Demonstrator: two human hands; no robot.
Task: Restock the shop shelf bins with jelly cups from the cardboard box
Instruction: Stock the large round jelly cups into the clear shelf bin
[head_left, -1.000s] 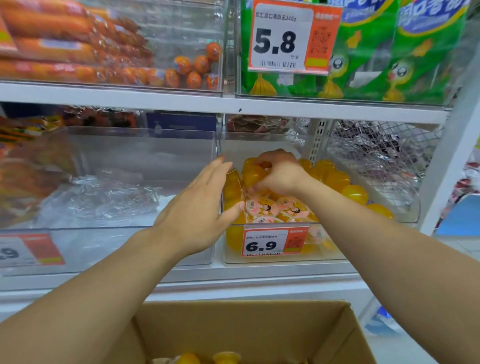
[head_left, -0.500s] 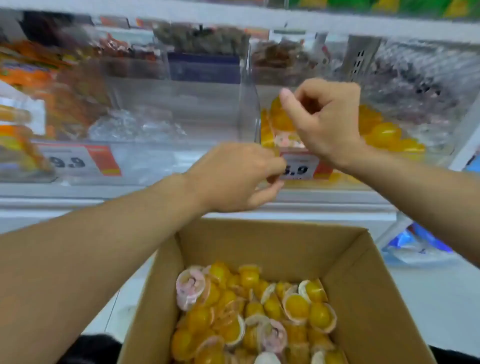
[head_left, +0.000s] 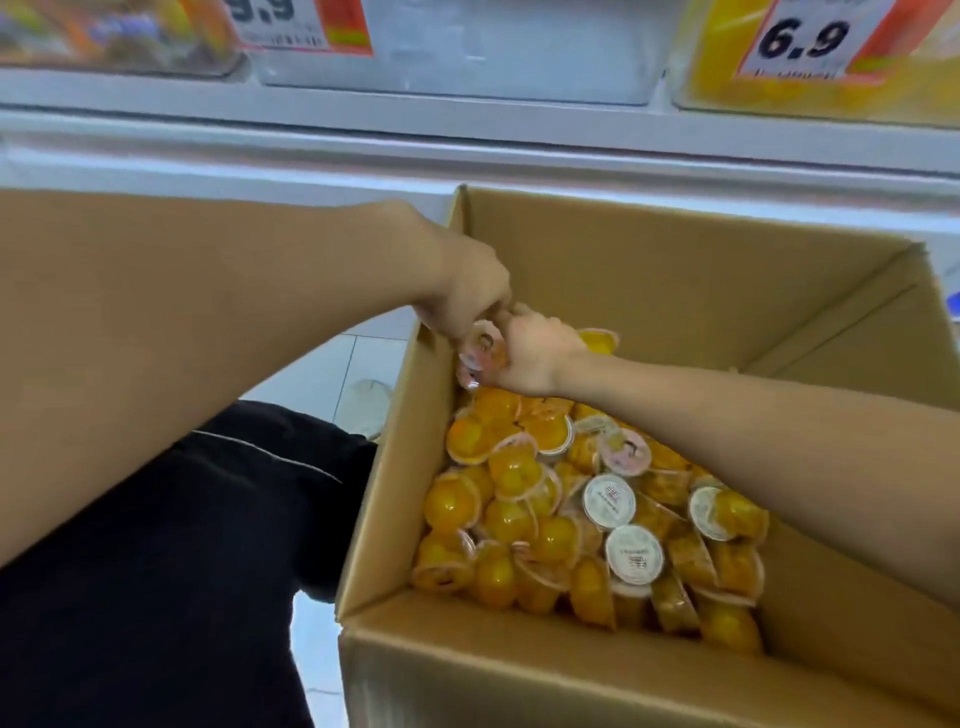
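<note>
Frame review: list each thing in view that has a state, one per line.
cardboard box: open, flaps up, holding many jelly cups.
jelly cups: heaped loose, lying at all angles.
left hand: curled, gripping cups at the box's left wall.
right hand: curled round cups, touching the left.
6.9 bin: stocked yellow.

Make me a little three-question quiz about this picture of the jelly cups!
1. True or false: the cardboard box is empty.
2. What number is on the price tag at the upper right?
3. Where are the left hand and right hand? A) on the shelf B) at the box's far left corner, on jelly cups C) on the floor

Key: 1 false; 2 6.9; 3 B
</note>
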